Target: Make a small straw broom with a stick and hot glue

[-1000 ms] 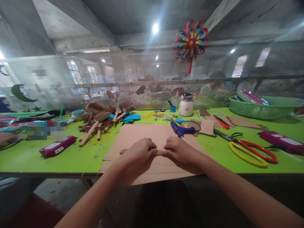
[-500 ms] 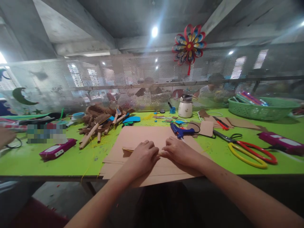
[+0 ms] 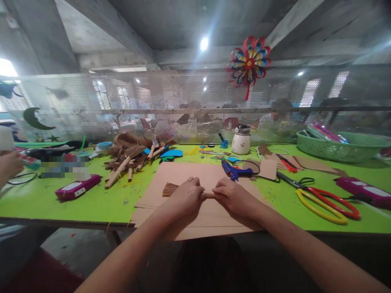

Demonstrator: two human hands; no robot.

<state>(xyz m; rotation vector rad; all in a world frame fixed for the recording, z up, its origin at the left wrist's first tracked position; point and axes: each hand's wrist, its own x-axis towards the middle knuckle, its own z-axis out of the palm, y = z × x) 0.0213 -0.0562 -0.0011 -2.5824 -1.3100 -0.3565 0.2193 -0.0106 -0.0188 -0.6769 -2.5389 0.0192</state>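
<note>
My left hand (image 3: 187, 197) and my right hand (image 3: 232, 196) meet over a stack of brown cardboard sheets (image 3: 200, 174) on the green table (image 3: 91, 203). Both are closed on a thin rolled brown paper piece (image 3: 209, 195) held between them. Its fringed end (image 3: 170, 189) sticks out to the left of my left hand. A ring shows on a finger of my left hand. A blue glue gun (image 3: 233, 170) lies just behind my right hand.
Large red-and-yellow scissors (image 3: 324, 197) lie at the right, near a pink case (image 3: 363, 189) and a green basket (image 3: 339, 147). A pile of brown paper rolls (image 3: 130, 156) sits at the left, with another pink case (image 3: 77, 187). Another person's hand (image 3: 9, 165) shows at far left.
The rolled piece has turned under my fingers, and its fringed end now shows clearly to the left of my left hand. The other person's hand at far left has come further into view.
</note>
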